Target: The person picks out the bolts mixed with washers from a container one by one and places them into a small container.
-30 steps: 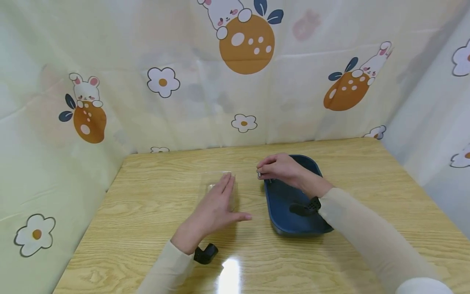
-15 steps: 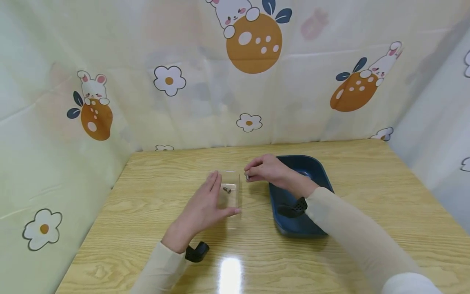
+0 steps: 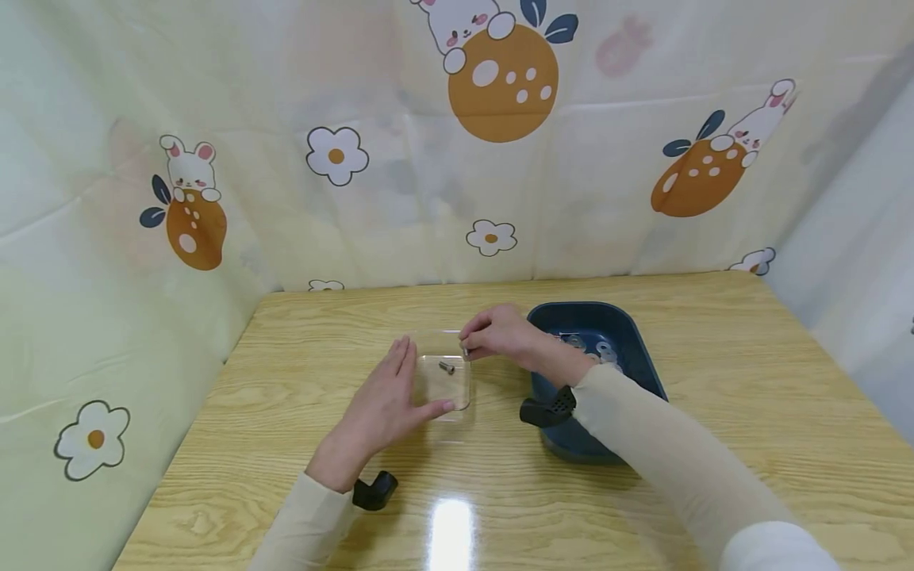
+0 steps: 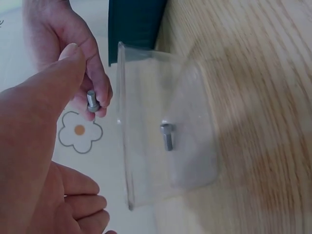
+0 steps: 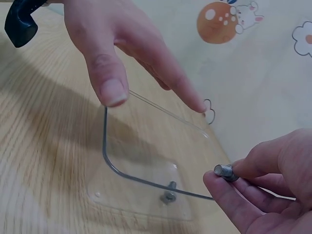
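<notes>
Beside a dark bin [image 3: 633,341], a clear box [image 4: 190,112] is being flanked by the straight-fingered left hand [image 3: 382,404], contact uncertain. Near it, one bolt [image 4: 92,101] is being pinched by the right hand [image 3: 508,335], another bolt [image 4: 167,138] being contained inside the box.

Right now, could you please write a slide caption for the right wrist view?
Right-hand fingers pinch one metal bolt near a clear open box holding another bolt, the left hand at its rim.

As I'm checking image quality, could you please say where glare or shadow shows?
Head view: bright glare on the table, low in the frame; left wrist: soft shadow on it beside the clear container; right wrist: broad shadow across the table, below the left hand.
</notes>
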Demonstrator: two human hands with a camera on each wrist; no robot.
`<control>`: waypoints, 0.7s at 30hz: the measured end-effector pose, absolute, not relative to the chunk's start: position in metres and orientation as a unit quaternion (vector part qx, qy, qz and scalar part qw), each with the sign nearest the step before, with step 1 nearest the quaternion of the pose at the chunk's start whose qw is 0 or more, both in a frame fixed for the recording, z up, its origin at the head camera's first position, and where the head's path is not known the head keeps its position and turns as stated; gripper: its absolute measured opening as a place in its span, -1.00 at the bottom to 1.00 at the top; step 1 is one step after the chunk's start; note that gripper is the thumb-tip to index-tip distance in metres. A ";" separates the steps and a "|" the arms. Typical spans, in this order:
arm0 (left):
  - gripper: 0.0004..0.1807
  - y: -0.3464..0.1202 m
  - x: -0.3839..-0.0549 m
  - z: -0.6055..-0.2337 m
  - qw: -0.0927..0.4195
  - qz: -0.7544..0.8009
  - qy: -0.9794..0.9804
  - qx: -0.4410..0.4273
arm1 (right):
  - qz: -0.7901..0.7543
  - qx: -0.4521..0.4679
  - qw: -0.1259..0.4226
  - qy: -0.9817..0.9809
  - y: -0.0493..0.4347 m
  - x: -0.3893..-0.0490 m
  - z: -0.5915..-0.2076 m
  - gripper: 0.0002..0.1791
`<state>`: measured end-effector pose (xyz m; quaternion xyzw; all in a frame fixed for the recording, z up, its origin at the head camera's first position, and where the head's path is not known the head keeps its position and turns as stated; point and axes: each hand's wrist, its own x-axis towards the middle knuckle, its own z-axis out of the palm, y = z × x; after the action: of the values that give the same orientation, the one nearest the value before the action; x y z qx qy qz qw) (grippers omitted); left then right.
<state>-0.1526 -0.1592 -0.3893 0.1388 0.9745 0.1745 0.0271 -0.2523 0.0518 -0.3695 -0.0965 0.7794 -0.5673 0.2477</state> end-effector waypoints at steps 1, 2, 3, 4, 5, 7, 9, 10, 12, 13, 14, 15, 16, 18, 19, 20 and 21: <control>0.24 -0.160 -0.153 -0.390 0.027 0.170 0.975 0.139 | -0.565 -0.097 0.248 0.781 0.050 -0.252 -0.370 -0.77; 0.24 -0.161 -0.153 -0.391 0.025 0.168 0.976 0.140 | -0.565 -0.098 0.249 0.780 0.048 -0.251 -0.370 -0.77; 0.23 -0.162 -0.153 -0.392 0.023 0.165 0.976 0.140 | -0.566 -0.098 0.251 0.779 0.047 -0.251 -0.370 -0.78; 0.23 -0.163 -0.153 -0.392 0.024 0.164 0.976 0.139 | -0.566 -0.098 0.253 0.778 0.045 -0.251 -0.370 -0.78; 0.23 -0.164 -0.153 -0.393 0.022 0.163 0.977 0.138 | -0.568 -0.098 0.255 0.777 0.043 -0.251 -0.370 -0.78; 0.22 -0.166 -0.153 -0.395 0.026 0.164 0.977 0.131 | -0.570 -0.099 0.257 0.775 0.041 -0.250 -0.371 -0.79; 0.22 -0.168 -0.153 -0.396 0.030 0.164 0.978 0.126 | -0.568 -0.099 0.256 0.776 0.038 -0.251 -0.372 -0.79; 0.22 -0.169 -0.153 -0.397 0.032 0.164 0.978 0.125 | -0.565 -0.101 0.254 0.778 0.037 -0.251 -0.372 -0.80; 0.21 -0.170 -0.153 -0.399 0.033 0.162 0.979 0.123 | -0.559 -0.103 0.252 0.783 0.035 -0.251 -0.373 -0.80; 0.20 -0.171 -0.153 -0.400 0.034 0.161 0.979 0.123 | -0.554 -0.107 0.251 0.786 0.033 -0.250 -0.373 -0.80; 0.19 -0.171 -0.153 -0.401 0.035 0.160 0.979 0.123 | -0.551 -0.109 0.251 0.788 0.032 -0.250 -0.374 -0.80; 0.18 -0.171 -0.153 -0.402 0.036 0.161 0.979 0.123 | -0.549 -0.110 0.252 0.789 0.030 -0.249 -0.374 -0.80; 0.17 -0.172 -0.153 -0.403 0.037 0.162 0.978 0.124 | -0.549 -0.111 0.254 0.788 0.029 -0.249 -0.374 -0.81; 0.16 -0.172 -0.153 -0.404 0.038 0.163 0.978 0.125 | -0.550 -0.109 0.257 0.787 0.026 -0.248 -0.373 -0.81; 0.16 -0.172 -0.153 -0.405 0.038 0.163 0.978 0.126 | -0.552 -0.107 0.259 0.785 0.024 -0.248 -0.374 -0.81; 0.15 -0.172 -0.153 -0.405 0.037 0.163 0.978 0.127 | -0.554 -0.104 0.260 0.784 0.022 -0.247 -0.374 -0.82; 0.15 -0.172 -0.153 -0.406 0.035 0.162 0.978 0.129 | -0.552 -0.102 0.260 0.786 0.021 -0.247 -0.374 -0.82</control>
<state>-0.1530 -0.1725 -0.4061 0.1287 0.9777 0.1624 0.0347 -0.2474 0.0207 -0.3739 -0.1024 0.7858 -0.5518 0.2601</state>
